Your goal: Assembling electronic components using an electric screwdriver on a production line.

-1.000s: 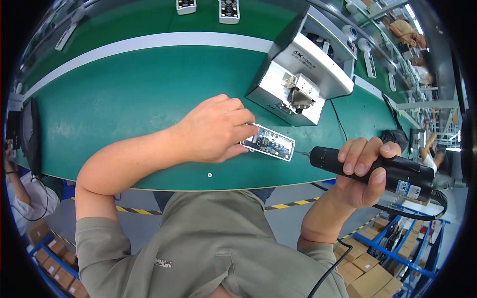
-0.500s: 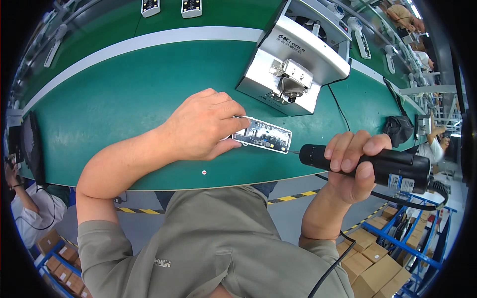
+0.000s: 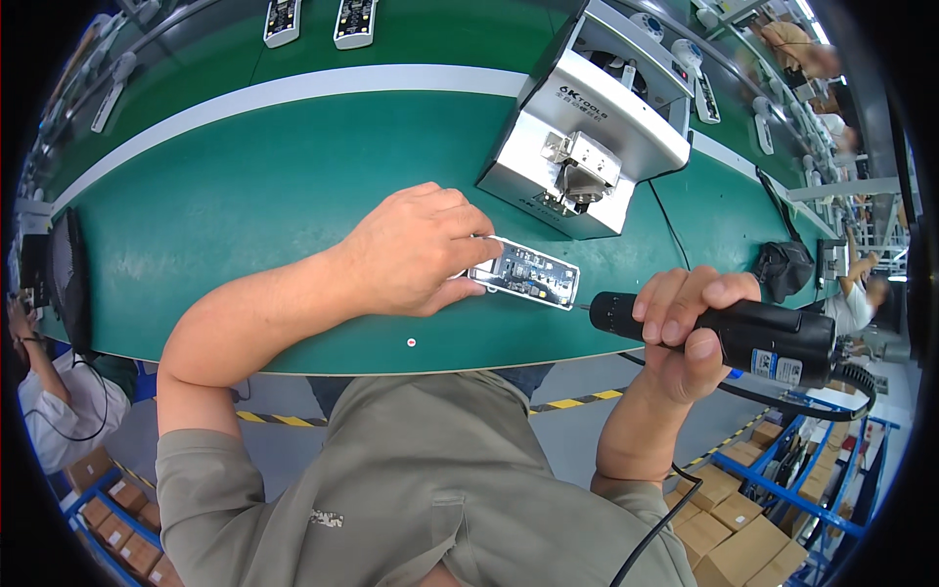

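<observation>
My left hand is closed on one end of a white housing with a dark circuit board exposed in it, thumb on the near side and fingers on the far side. A black corded electric screwdriver lies in the grip of my right hand, fingers wrapped round its body. Its thin bit points left and reaches the near right corner of the housing; whether the tip sits in a screw is too small to tell. The housing is held just over the green tabletop.
Behind the housing stands a silver screw feeder machine. Two similar white housings lie on the conveyor beyond the white strip. A black bag-like object sits at the right. A small white round piece lies near the front edge.
The view has shifted slightly, so the bench and machine appear lower. Both hands keep their holds, and the screwdriver bit stays at the housing's corner.
</observation>
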Demonstrator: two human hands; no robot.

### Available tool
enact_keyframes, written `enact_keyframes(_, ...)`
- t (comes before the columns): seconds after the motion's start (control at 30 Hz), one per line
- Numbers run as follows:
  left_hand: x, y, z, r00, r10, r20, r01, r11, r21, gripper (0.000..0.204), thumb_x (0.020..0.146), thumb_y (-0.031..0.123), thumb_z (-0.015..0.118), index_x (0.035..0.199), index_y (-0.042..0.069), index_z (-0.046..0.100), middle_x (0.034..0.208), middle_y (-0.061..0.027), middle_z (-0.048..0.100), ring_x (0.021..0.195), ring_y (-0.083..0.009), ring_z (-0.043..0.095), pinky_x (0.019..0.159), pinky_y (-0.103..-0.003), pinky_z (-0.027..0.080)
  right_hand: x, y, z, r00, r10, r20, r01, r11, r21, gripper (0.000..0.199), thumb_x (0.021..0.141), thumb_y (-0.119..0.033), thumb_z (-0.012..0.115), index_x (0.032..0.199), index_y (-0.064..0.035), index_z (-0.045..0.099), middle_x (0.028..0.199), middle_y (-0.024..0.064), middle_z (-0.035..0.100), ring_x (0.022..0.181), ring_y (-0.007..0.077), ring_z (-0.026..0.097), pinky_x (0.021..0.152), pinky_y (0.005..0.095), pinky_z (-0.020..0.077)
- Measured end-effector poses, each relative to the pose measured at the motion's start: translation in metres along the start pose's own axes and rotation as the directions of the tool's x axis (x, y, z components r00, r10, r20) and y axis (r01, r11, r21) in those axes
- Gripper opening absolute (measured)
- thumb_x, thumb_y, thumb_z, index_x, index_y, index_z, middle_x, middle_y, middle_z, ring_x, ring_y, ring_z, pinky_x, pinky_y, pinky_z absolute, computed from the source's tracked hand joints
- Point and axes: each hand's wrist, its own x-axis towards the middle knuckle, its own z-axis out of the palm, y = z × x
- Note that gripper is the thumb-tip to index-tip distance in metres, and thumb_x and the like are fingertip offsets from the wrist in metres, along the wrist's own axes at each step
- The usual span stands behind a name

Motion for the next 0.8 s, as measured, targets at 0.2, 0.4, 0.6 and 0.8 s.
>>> enact_keyframes(0.2, 0.000, 0.000, 0.002, 1.000, 0.007, -0.014, -0.007, 0.999, 0.040, 0.028, 0.072, 0.022, 0.072, 0.097, 0.010, 0.066, 0.098, -0.0026, 0.059, 0.086, -0.0206, 0.053, 0.080, -0.033, 0.044, -0.002, 0.007, -0.004, 0.999, -0.038, -0.001, 0.038, 0.994, 0.106, 0.029, 0.077, -0.011, 0.072, 0.098, -0.0064, 0.052, 0.064, 0.0059, 0.055, 0.055, 0.0169, 0.056, 0.055, 0.0273, 0.0490)
enact_keyframes(0.4, -0.003, 0.004, -0.007, 0.998, -0.034, 0.058, 0.031, 0.998, 0.060, 0.035, 0.073, 0.020, 0.071, 0.105, 0.008, 0.062, 0.103, -0.0049, 0.060, 0.090, -0.0218, 0.055, 0.081, -0.033, 0.043, 0.000, 0.006, 0.002, 0.999, -0.001, -0.053, 0.006, 0.995, 0.095, 0.033, 0.079, -0.013, 0.072, 0.105, -0.0051, 0.052, 0.064, 0.0047, 0.054, 0.055, 0.0157, 0.054, 0.056, 0.0279, 0.0483)
enact_keyframes(0.6, -0.004, 0.007, -0.033, 0.968, -0.107, 0.227, 0.046, 0.965, 0.260, 0.041, 0.072, 0.020, 0.070, 0.109, 0.008, 0.060, 0.098, -0.0062, 0.058, 0.092, -0.0236, 0.054, 0.083, -0.034, 0.041, -0.011, -0.007, -0.002, 0.993, -0.072, -0.089, 0.083, 0.988, 0.129, 0.036, 0.083, -0.018, 0.070, 0.109, -0.0051, 0.049, 0.064, 0.0034, 0.054, 0.055, 0.0141, 0.053, 0.056, 0.0275, 0.0471)
enact_keyframes(0.8, -0.015, -0.047, -0.118, 0.886, -0.443, 0.136, 0.369, 0.852, 0.371, 0.040, 0.068, 0.008, 0.069, 0.106, 0.009, 0.060, 0.105, -0.0071, 0.061, 0.096, -0.0273, 0.056, 0.086, -0.039, 0.041, -0.011, -0.003, -0.010, 0.985, -0.042, -0.167, 0.048, 0.998, 0.028, 0.035, 0.084, -0.020, 0.069, 0.109, -0.0058, 0.049, 0.067, 0.0037, 0.056, 0.057, 0.0133, 0.053, 0.058, 0.0261, 0.0468)
